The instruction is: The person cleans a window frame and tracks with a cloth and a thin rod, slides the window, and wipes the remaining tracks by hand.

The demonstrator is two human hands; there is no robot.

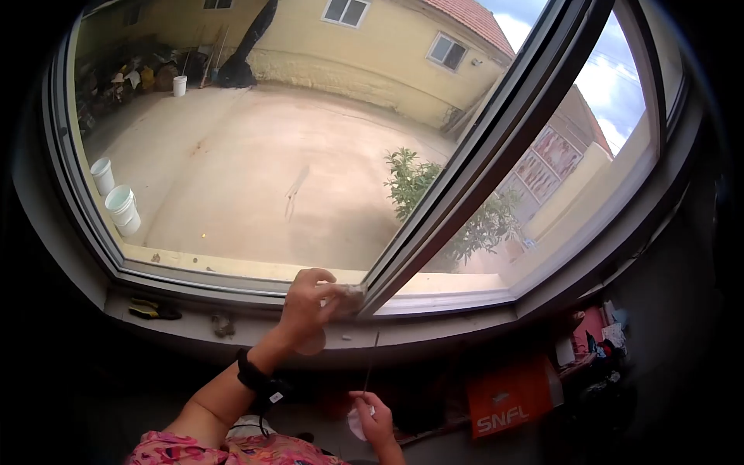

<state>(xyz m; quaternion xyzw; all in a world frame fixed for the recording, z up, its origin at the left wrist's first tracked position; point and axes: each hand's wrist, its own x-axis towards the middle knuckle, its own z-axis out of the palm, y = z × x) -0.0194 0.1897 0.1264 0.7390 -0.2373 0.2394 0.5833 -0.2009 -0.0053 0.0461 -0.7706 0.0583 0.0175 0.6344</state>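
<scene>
My left hand [306, 310], with a black band on the wrist, reaches to the bottom corner of the sliding window frame [418, 232]. Its fingers are bent around a greyish crumpled wad [353, 297], which looks like a rag and touches the frame. A pale rounded shape below that palm is unclear. Lower down, in front of my body, my right hand [378, 422] has its fingers closed on a thin dark rod [372, 360] pointing up toward the sill. A whitish piece [356, 424] also shows at this hand; its kind is unclear.
On the sill [263, 335] lie a yellow-and-black tool [153, 310], a greyish clump [223, 324] and a small white piece [346, 337]. An orange box [508, 397] stands below right, beside assorted items. Outside are a yard, white buckets [122, 209] and a leafy plant [409, 182].
</scene>
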